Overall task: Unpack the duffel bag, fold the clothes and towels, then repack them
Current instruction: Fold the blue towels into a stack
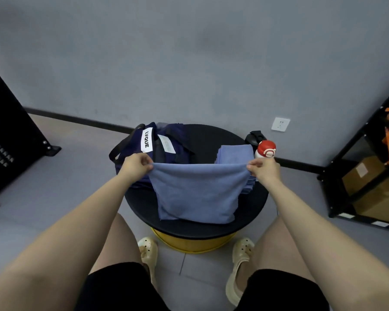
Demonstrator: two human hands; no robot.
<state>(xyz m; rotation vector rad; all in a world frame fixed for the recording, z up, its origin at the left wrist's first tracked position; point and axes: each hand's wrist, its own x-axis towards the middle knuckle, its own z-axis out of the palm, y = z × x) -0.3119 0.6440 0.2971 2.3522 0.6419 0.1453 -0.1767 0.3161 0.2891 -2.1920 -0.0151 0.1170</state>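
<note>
A blue towel hangs doubled over the round black table. My left hand pinches its upper left corner and my right hand pinches its upper right corner, so the top edge is stretched between them. The navy duffel bag with a white "LVQUE" label lies at the table's back left, behind my left hand. A second blue towel, folded, lies at the back right, partly hidden by the held towel.
A bottle with a red and white cap and a black object stand at the table's right edge. The table has a yellow base. A black shelf with cardboard boxes stands right, a black rack left.
</note>
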